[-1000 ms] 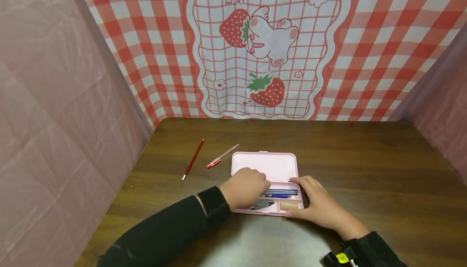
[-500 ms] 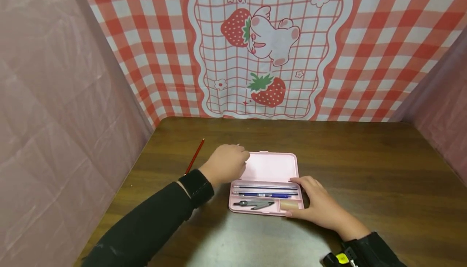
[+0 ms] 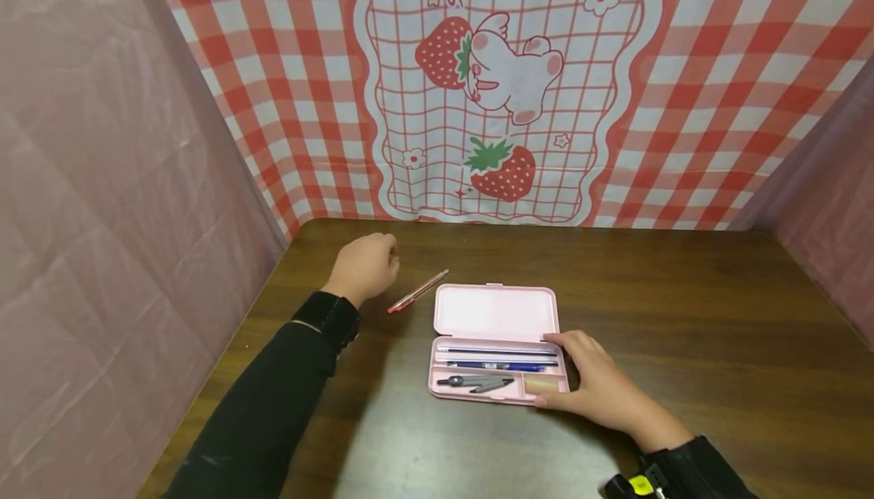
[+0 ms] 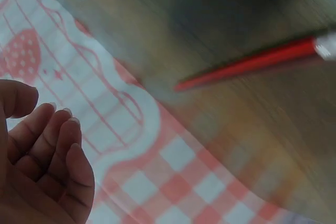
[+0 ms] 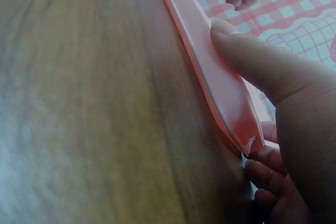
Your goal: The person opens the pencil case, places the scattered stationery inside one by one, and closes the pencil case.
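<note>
My left hand hovers over the far left of the table, fingers loosely curled around nothing. Beneath it, hidden in the head view, a red pencil with a white end lies on the wood. A clear pen with red parts rests just right of that hand. The pink pencil case lies with its lid back; my right hand grips its right end, thumb at the front wall and fingers by the hinge. Inside are blue pens and pencils, a grey drawing compass and a beige block.
The brown wooden table ends at a red-and-white checked strawberry cloth behind it. Pale pink fabric hangs along the left side, with more pink fabric on the right.
My left hand has left the pencil case, passing over the red pen to the far left, above the red pencil. The right hand keeps its grip on the case.
</note>
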The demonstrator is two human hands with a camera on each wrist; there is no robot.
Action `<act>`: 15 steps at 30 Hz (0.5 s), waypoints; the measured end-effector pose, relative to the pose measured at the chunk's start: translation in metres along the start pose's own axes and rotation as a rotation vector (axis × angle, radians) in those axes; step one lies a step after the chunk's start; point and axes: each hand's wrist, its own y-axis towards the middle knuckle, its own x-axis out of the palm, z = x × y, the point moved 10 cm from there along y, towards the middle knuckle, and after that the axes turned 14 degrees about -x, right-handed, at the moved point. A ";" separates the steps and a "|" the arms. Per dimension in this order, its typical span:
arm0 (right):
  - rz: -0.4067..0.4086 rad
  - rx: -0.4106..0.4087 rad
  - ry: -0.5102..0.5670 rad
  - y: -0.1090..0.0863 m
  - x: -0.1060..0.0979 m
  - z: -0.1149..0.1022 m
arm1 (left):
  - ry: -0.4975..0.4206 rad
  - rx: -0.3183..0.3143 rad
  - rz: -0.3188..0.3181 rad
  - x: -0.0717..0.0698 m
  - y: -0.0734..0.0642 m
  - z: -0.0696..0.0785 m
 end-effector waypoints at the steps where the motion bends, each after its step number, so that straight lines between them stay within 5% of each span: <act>1: 0.001 -0.001 0.000 0.000 0.000 0.000 | 0.001 -0.012 -0.005 0.001 0.000 -0.005; 9: 0.003 -0.005 -0.003 0.000 0.000 0.000 | 0.051 -0.039 -0.071 0.016 -0.007 -0.023; 15: 0.001 -0.002 0.000 0.000 0.000 0.001 | 0.066 -0.132 -0.171 0.035 -0.014 -0.038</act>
